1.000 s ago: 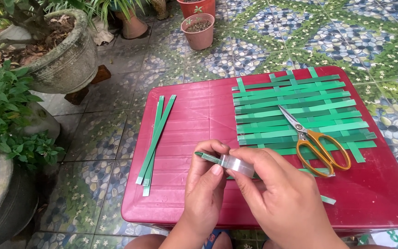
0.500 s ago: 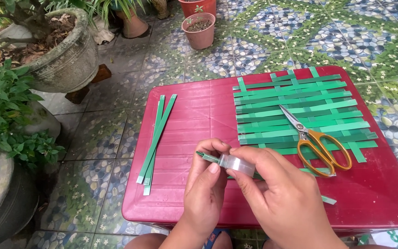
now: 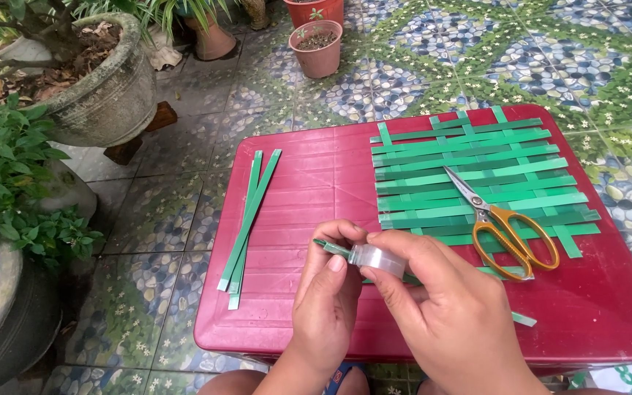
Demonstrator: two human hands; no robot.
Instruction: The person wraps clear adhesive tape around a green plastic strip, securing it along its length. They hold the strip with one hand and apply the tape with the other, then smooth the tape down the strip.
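**Tape roll held over red table**

Both hands grasp one clear tape roll (image 3: 377,258) above the red table (image 3: 316,183): left hand (image 3: 327,300) pinches its near side and a green strip (image 3: 332,247), right hand (image 3: 448,314) grips its far side. Beyond, scissors (image 3: 502,223) lie on a woven green mat (image 3: 469,175).

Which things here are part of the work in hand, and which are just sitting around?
In use: left hand, right hand, clear tape roll, green strip, woven green mat, scissors, spare strips, red table.

Bystanders: big stone planter, small clay pots, leafy plant.
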